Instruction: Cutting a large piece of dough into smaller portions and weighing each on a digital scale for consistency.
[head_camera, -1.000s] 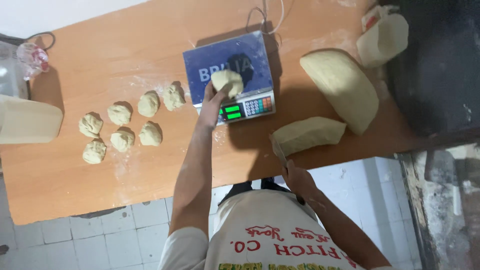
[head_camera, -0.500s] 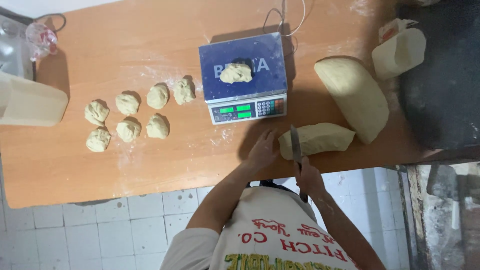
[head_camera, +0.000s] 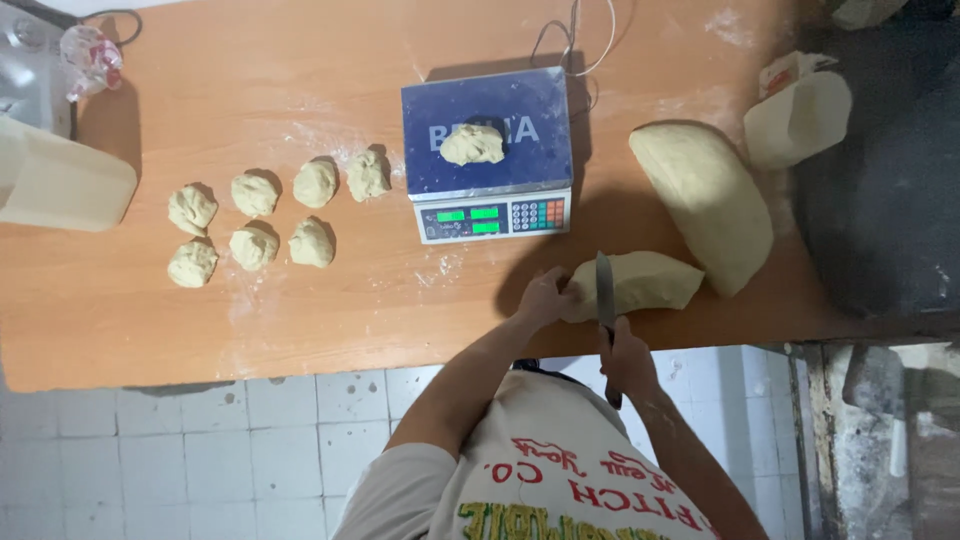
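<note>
My left hand (head_camera: 545, 298) presses on the near end of a long dough slab (head_camera: 645, 280) at the front edge of the wooden table (head_camera: 330, 320). My right hand (head_camera: 625, 352) grips a knife (head_camera: 603, 285) whose blade lies across that slab, just right of my left fingers. A small dough lump (head_camera: 472, 145) sits alone on the blue platform of a digital scale (head_camera: 490, 215) with lit green displays. A big dough mass (head_camera: 705, 200) lies right of the scale, touching the slab's far end.
Several small dough balls (head_camera: 255, 225) lie in two rows left of the scale. A white tub (head_camera: 60, 185) lies at the far left and a white container (head_camera: 800, 115) at the upper right, beside a black surface (head_camera: 880, 190). Tiled floor (head_camera: 250, 450) below.
My left hand let go of the lump on the scale and came back to the slab's end. The knife in my right hand has moved onto the slab.
</note>
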